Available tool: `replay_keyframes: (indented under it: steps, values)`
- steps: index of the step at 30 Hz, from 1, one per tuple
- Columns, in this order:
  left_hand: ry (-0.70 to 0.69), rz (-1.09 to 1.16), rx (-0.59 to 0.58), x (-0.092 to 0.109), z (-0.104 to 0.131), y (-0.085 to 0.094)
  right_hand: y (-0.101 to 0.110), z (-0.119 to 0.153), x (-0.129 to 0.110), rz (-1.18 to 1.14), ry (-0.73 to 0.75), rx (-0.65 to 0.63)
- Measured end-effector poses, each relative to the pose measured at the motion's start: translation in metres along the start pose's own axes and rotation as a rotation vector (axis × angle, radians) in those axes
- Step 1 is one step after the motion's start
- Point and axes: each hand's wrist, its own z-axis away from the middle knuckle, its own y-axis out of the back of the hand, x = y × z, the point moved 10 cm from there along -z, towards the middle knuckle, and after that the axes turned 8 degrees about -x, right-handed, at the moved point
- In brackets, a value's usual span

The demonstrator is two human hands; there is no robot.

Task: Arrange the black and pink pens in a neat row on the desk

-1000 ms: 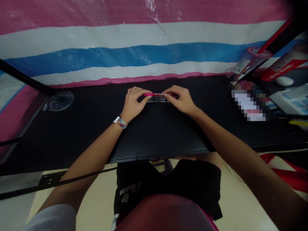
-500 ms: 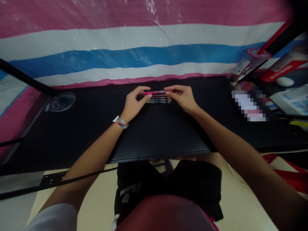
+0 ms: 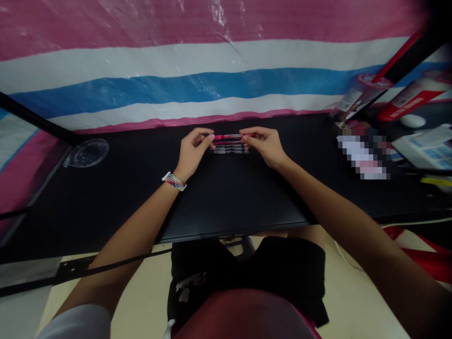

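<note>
Several pens [image 3: 231, 151] in row on black desk [image 3: 233, 193], left hand [image 3: 195, 149] at far pen's [image 3: 228, 137] pink end, right hand [image 3: 265, 145] at red end, grasping or released, can't tell.

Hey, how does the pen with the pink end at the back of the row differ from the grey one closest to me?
Colour: the pink-ended pen shows bright pink and red, while the grey pen looks grey and dark. Place: the pink-ended pen is farthest from you, the grey pen nearest. Both lie crosswise, roughly parallel, over the black desk.
</note>
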Motion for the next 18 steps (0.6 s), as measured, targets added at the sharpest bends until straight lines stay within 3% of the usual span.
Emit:
replay_keyframes:
  steps: [3, 10, 18]
  values:
    - [-0.028, 0.020, 0.030, 0.003, 0.000, 0.003, 0.000, 0.000, 0.002, -0.017, -0.002, 0.003]
    - [0.105, -0.103, 0.059, -0.003, 0.004, 0.007, -0.005, 0.001, -0.002, 0.032, 0.049, -0.027]
    - [0.144, -0.050, 0.109, -0.015, 0.004, 0.011, -0.007, 0.004, -0.010, 0.095, 0.104, -0.013]
